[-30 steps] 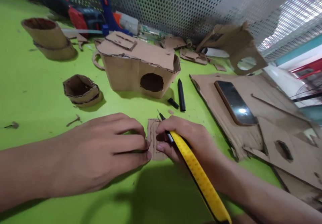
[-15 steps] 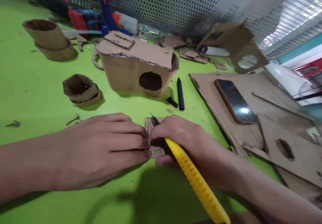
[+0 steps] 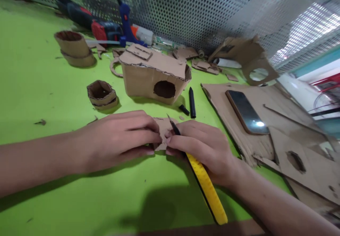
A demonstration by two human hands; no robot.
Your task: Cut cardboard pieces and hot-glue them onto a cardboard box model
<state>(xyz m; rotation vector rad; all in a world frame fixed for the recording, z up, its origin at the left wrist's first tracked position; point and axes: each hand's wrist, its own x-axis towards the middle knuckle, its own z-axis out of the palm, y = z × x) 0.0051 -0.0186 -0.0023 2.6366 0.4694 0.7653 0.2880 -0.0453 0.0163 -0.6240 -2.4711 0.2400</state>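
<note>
A small piece of cardboard [image 3: 166, 123] lies on the green table between my hands. My left hand [image 3: 124, 135] grips its left side, with the fingertips curled at the edge. My right hand [image 3: 202, 142] is closed round a yellow utility knife [image 3: 205, 186], whose thin dark blade sticks out past the fingers and points up and away over the cardboard. Its right fingertips also touch the cardboard's right side. My fingers hide part of the piece. Just beyond stands a cardboard box [image 3: 148, 78] with a round hole in its front.
A black marker [image 3: 192, 103] and its cap [image 3: 184, 109] lie ahead. Cardboard rings [image 3: 102, 96] stand at left. A blue glue gun [image 3: 127, 23] and a red-black power tool [image 3: 98, 29] lie behind. At right, a phone [image 3: 247, 112] rests on cardboard sheets [image 3: 223, 105].
The cardboard piece has been turned or flipped and shows a smoother face. My right fingers have shifted onto its edge, and the knife's blade has lifted off it. The view has shifted left.
</note>
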